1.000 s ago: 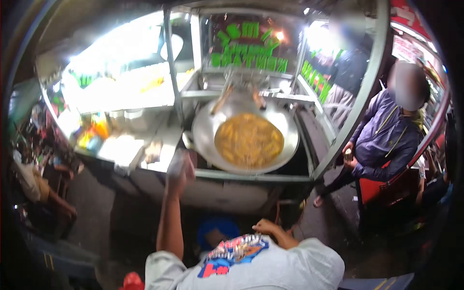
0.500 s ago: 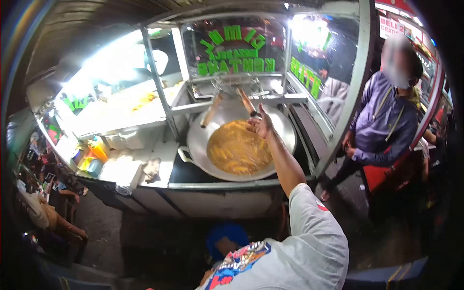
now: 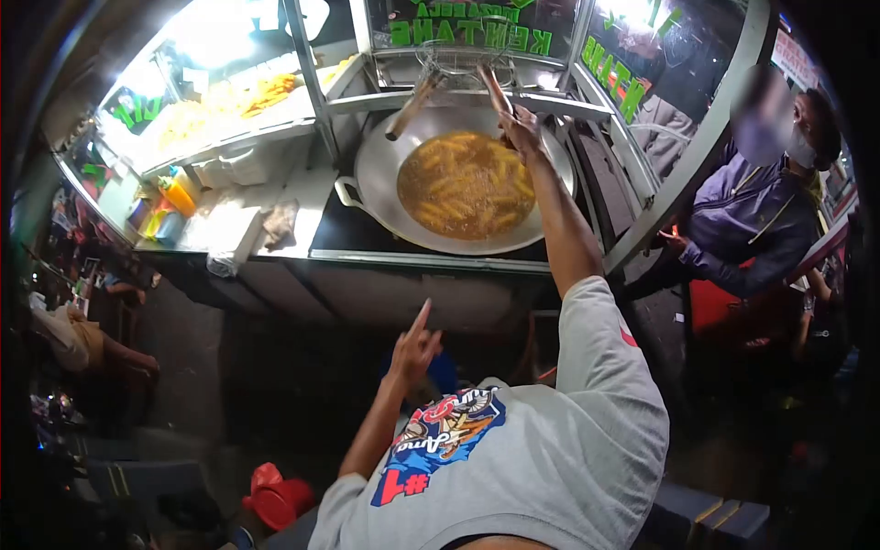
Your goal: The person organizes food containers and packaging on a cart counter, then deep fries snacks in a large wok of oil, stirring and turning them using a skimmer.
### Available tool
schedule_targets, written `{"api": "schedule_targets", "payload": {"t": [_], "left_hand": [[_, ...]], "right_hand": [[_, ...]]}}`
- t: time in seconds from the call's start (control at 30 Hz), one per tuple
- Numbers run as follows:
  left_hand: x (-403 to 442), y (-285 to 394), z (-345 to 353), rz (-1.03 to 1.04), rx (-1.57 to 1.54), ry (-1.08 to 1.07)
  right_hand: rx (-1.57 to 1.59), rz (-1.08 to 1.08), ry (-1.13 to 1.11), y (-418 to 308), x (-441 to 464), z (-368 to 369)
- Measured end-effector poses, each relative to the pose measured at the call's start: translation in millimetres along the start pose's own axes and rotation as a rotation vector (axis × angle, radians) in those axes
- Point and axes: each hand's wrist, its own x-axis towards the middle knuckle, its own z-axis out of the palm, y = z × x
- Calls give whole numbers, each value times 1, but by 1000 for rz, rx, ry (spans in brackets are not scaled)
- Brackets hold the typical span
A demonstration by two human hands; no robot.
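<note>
My right hand is closed around the end of a wooden handle at the back right of the big wok. That handle belongs to a wire strainer lying at the wok's far rim. A second wooden handle leans beside it, untouched. In the wok, many yellow-brown pieces of food fry in bubbling oil. My left hand hangs in front of the stall, with its index finger stretched out and the others partly bent. It holds nothing.
Left of the wok, an orange squeeze bottle stands near a stack of white paper. Fried food lies in the lit display case. Metal posts frame the wok. A person in a purple jacket stands at the right.
My right hand, open over the wok before, has moved back and closed on the strainer's handle. My left hand has come into view. The camera has tilted down.
</note>
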Motion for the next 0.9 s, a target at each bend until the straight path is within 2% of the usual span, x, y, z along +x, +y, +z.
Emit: {"api": "schedule_targets", "payload": {"t": [0.07,0.13,0.17,0.2,0.23,0.27,0.3,0.37,0.4,0.43,0.47,0.5,0.53,0.57,0.67,0.7,0.73,0.8,0.9], "left_hand": [[45,38,3,62,-45,16],[64,41,4,115,27,-74],[67,37,7,135,66,-121],[62,26,12,137,17,-120],[49,7,21,135,-34,-122],[34,-24,27,40,-13,-178],[16,-62,34,-153,49,-227],[-34,-126,40,-335,24,-224],[-62,-156,45,-357,69,-135],[-85,-176,41,-303,88,-167],[-114,-202,44,-389,93,-122],[-145,-254,50,-492,156,-177],[-171,-305,57,-404,260,-194],[-196,-320,54,-267,323,-99],[-228,-329,37,-474,411,-116],[-230,-350,41,-521,456,-141],[-261,-362,45,-575,499,-174],[-262,-331,42,-942,24,98],[-256,-283,45,-1034,-187,358]], "right_hand": [[76,-59,6,10,-24,-10],[248,-90,44,3,-68,-17],[36,-30,45,8,-89,-27],[1,-111,37,11,-120,-34],[46,-46,16,15,-152,-44],[-26,-154,39,11,-190,-47],[-62,-97,-2,24,-221,-59],[-140,-47,87,28,-286,-71],[-280,-123,84,23,-307,-76],[-371,-113,73,29,-319,-83],[-459,-130,76,34,-321,-89],[-580,-130,66,37,-313,-93],[-700,-137,66,39,-299,-96],[-822,-147,71,41,-279,-101],[-1086,-91,121,85,-213,-109],[-1173,-247,166,114,-191,-114],[-1219,-262,160,143,-170,-122],[-1105,61,85,101,-149,-93],[-1108,-33,66,171,-107,-85]]}}
